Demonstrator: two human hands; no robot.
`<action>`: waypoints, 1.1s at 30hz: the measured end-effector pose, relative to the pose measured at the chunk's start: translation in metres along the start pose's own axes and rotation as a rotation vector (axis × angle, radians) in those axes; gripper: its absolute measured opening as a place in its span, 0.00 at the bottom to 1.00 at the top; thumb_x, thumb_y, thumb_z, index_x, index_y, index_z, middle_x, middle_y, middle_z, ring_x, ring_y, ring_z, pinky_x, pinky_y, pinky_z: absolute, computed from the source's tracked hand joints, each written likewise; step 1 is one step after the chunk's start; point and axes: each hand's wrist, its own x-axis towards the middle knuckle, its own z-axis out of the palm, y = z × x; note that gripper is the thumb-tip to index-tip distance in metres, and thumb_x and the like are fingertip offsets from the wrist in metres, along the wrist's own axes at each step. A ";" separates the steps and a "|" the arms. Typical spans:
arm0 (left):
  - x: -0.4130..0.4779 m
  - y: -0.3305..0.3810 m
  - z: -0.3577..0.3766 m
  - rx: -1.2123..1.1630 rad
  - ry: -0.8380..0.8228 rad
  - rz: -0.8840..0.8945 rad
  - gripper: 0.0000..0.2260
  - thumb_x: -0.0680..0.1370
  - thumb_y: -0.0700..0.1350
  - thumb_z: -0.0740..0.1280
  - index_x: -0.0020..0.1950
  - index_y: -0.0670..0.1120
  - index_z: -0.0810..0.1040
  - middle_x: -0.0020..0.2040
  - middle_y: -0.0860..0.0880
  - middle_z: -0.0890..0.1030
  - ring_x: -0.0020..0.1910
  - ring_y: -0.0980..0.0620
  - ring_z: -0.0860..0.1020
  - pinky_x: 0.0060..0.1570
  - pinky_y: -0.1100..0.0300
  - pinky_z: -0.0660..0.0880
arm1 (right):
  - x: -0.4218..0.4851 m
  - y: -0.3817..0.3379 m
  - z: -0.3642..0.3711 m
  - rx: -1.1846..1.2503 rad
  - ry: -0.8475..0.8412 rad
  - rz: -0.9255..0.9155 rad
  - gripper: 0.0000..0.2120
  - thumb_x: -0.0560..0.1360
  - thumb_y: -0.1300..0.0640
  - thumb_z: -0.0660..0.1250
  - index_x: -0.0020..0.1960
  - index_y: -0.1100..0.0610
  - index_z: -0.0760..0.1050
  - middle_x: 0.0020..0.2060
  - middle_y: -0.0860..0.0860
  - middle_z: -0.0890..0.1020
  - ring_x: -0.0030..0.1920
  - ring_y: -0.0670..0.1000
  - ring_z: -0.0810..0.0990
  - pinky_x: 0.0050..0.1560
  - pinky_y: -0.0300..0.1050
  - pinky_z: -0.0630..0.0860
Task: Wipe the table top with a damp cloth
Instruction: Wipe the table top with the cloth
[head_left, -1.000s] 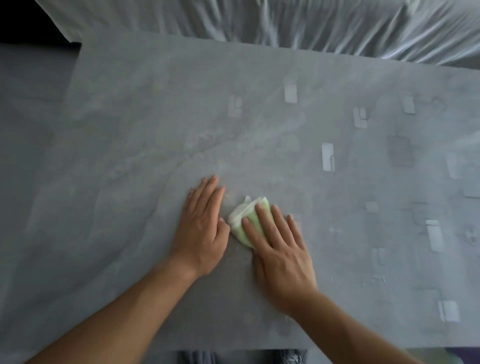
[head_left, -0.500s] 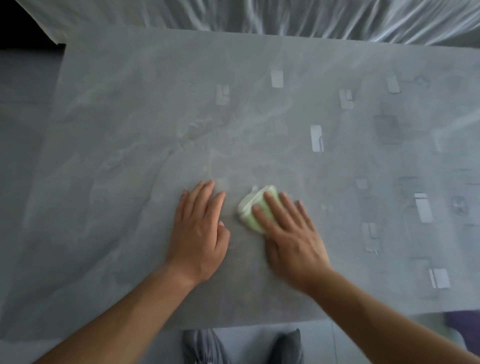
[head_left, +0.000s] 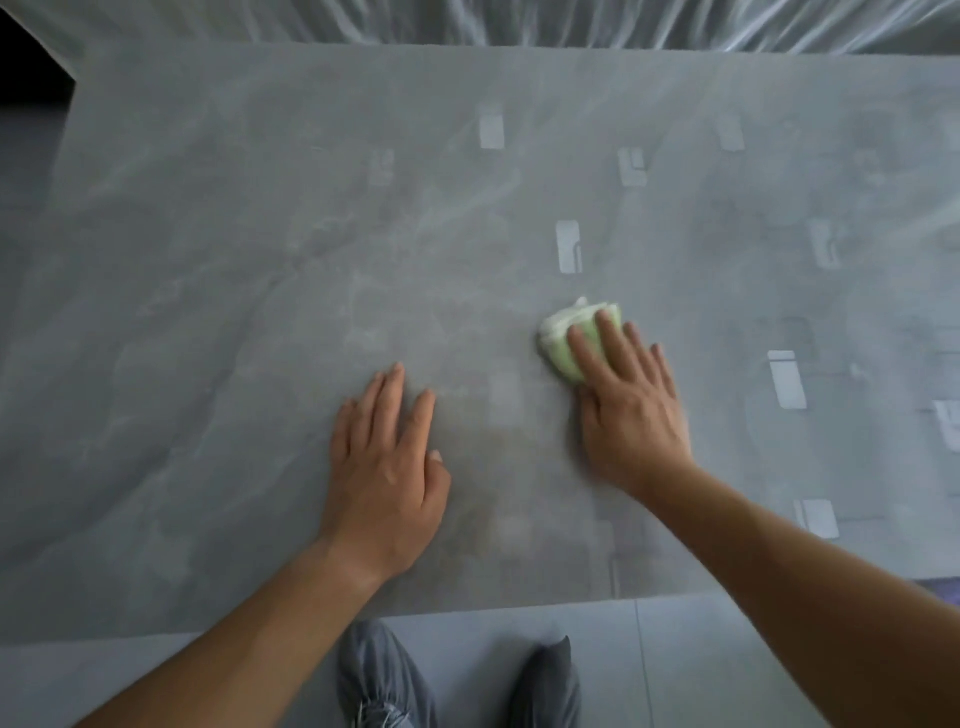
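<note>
Moved: right hand (head_left: 631, 415) and cloth (head_left: 563, 343) have slid rightward, away from the left hand (head_left: 387, 467). 1 s ago the cloth sat just beside the left thumb; now it is well apart. Left hand stayed planted.
Right fingers (head_left: 613, 340): straight, slightly spread, pressing flat on top of the cloth, not curled round it.
Left fingers (head_left: 387, 395): straight, close together, palm down on the bare counter (head_left: 234, 270), holding nothing.
Cloth: pale green wad with a white edge, lying on the counter to the right of the left hand and farther out.
Cloth axis: white folded edge points away from the person. Long axis can't be told, since the right hand covers the near part.
Blur: right hand edges are smeared.
Other: pale rectangular marks (head_left: 569, 247) out past the left hand and to its right; white crumpled sheet (head_left: 519, 23) far beyond it; grey trouser leg (head_left: 382, 675) and floor (head_left: 701, 665) nearer than it.
</note>
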 end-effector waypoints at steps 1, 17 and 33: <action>0.002 0.006 0.001 0.009 -0.009 -0.008 0.26 0.74 0.49 0.57 0.70 0.42 0.71 0.76 0.36 0.64 0.75 0.37 0.63 0.70 0.36 0.61 | 0.004 0.004 -0.003 0.020 0.011 0.074 0.30 0.75 0.51 0.52 0.78 0.46 0.62 0.80 0.53 0.58 0.79 0.60 0.56 0.78 0.59 0.52; 0.003 0.035 0.018 0.158 -0.071 -0.070 0.31 0.76 0.59 0.54 0.75 0.44 0.65 0.78 0.35 0.58 0.77 0.34 0.54 0.72 0.30 0.52 | -0.071 0.024 -0.007 0.023 0.035 0.082 0.31 0.75 0.53 0.58 0.79 0.46 0.61 0.80 0.53 0.57 0.80 0.60 0.55 0.79 0.58 0.52; 0.001 0.030 0.014 0.035 -0.051 -0.070 0.29 0.80 0.59 0.48 0.76 0.46 0.64 0.79 0.38 0.57 0.79 0.39 0.53 0.74 0.35 0.49 | -0.149 -0.020 0.012 0.008 -0.028 -0.160 0.33 0.72 0.57 0.63 0.77 0.49 0.65 0.80 0.54 0.59 0.80 0.61 0.54 0.76 0.63 0.58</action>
